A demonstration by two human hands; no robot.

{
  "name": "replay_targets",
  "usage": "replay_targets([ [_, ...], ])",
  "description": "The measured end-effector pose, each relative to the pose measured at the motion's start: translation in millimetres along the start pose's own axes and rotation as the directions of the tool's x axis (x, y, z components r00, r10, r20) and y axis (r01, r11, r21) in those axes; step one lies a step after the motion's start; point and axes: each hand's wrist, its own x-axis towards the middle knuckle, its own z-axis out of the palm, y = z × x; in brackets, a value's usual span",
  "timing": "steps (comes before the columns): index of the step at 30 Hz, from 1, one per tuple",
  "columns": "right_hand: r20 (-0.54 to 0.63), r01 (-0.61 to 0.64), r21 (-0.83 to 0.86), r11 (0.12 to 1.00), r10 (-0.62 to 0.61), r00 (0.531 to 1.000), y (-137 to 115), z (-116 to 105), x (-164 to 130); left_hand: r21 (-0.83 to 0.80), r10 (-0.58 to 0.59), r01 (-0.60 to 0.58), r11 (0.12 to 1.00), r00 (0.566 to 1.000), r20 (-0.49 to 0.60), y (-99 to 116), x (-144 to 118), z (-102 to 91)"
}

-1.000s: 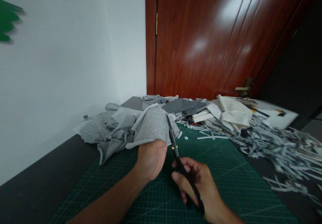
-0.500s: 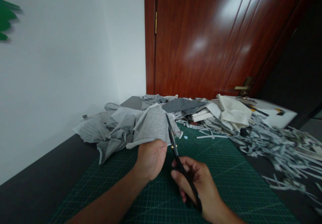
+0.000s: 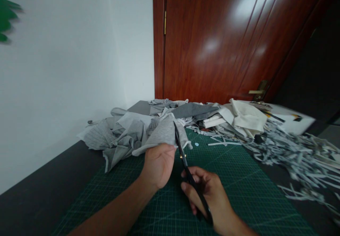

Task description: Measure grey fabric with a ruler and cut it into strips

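Note:
My left hand (image 3: 159, 165) is closed on the near edge of a light grey knit fabric piece (image 3: 163, 131), which it lifts above the green cutting mat (image 3: 225, 186). In my right hand (image 3: 208, 191) is a pair of black-handled scissors (image 3: 190, 176), its blades pointing away from me. The blades run along the right side of the fabric, close to my left fingertips. They look nearly closed, and part of the cloth hides behind them.
Crumpled grey fabric (image 3: 124, 133) lies left of the mat. Behind are a dark grey cloth (image 3: 196, 110) and a cream cloth (image 3: 247, 119). A heap of cut strips (image 3: 294, 158) covers the right side. A wooden door (image 3: 207, 52) stands behind the table.
The scissors' blades have closed somewhat and shifted slightly left. The raised top of the grey fabric has sunk lower. Both hands keep nearly the same places.

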Motion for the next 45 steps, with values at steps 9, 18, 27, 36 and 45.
replay_targets([
  [9, 0.02, 0.029, 0.006, 1.0, -0.029, 0.999, 8.7, -0.2, -0.8, -0.059, 0.052, -0.062, 0.996, 0.986, -0.162, 6.3, 14.8, -2.0],
  [18, 0.113, 0.033, 0.193, 0.981, -0.056, 0.992, 2.8, 2.1, -1.7, -0.053, 0.083, -0.092, 0.994, 0.985, -0.15, 1.1, 9.7, -1.7],
  [27, 0.136, 0.079, 0.259, 0.963, -0.117, 0.984, 0.0, -0.1, -1.3, -0.028, -0.006, 0.003, 1.0, 0.994, -0.111, -9.0, 1.7, -0.9],
  [36, 0.117, 0.094, 0.301, 0.949, -0.135, 0.984, -3.9, -0.9, -0.7, -0.007, -0.066, 0.066, 0.998, 0.993, -0.098, -13.1, -2.5, -2.4],
  [45, 0.09, 0.122, 0.269, 0.955, -0.151, 0.984, -3.9, -1.3, -1.7, 0.011, -0.056, 0.058, 0.998, 0.995, -0.081, -15.9, -3.8, -4.0],
])
